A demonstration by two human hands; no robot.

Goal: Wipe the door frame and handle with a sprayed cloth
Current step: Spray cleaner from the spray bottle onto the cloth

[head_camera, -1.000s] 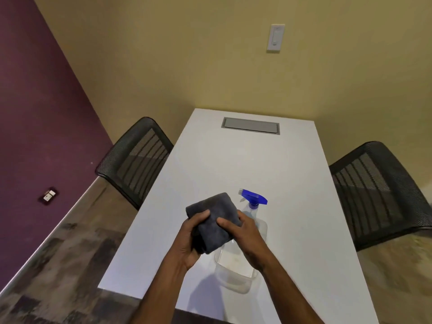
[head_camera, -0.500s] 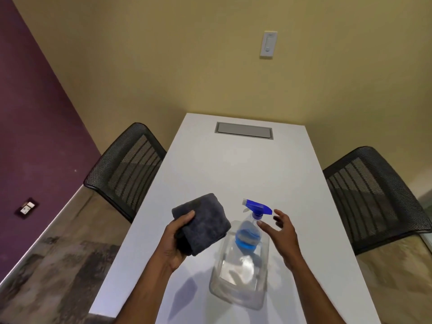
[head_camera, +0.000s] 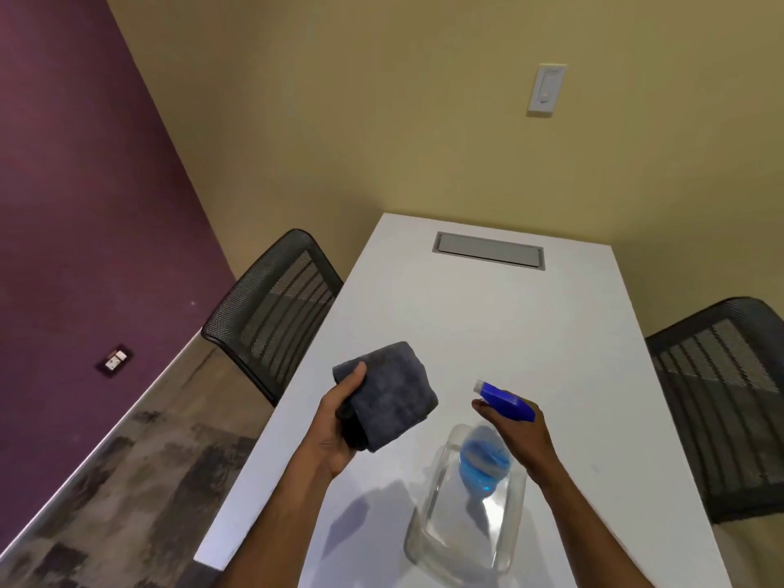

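My left hand (head_camera: pixel 339 422) grips a folded dark grey cloth (head_camera: pixel 390 392) and holds it above the white table (head_camera: pixel 488 324). To its right stands a clear spray bottle (head_camera: pixel 466 502) with a blue spray head (head_camera: pixel 505 398) whose nozzle points left toward the cloth. My right hand (head_camera: pixel 517 435) is wrapped around the bottle's neck under the spray head. No door frame or handle is in view.
Black mesh chairs stand on the left (head_camera: pixel 275 307) and on the right (head_camera: pixel 729 396) of the table. A grey cable hatch (head_camera: pixel 488 256) sits at the table's far end. A light switch (head_camera: pixel 547 89) is on the yellow wall; the purple wall has an outlet (head_camera: pixel 113 361).
My right hand left the cloth, moved to the right and closed around the bottle's neck. My left hand kept the cloth. The view swung right and down.
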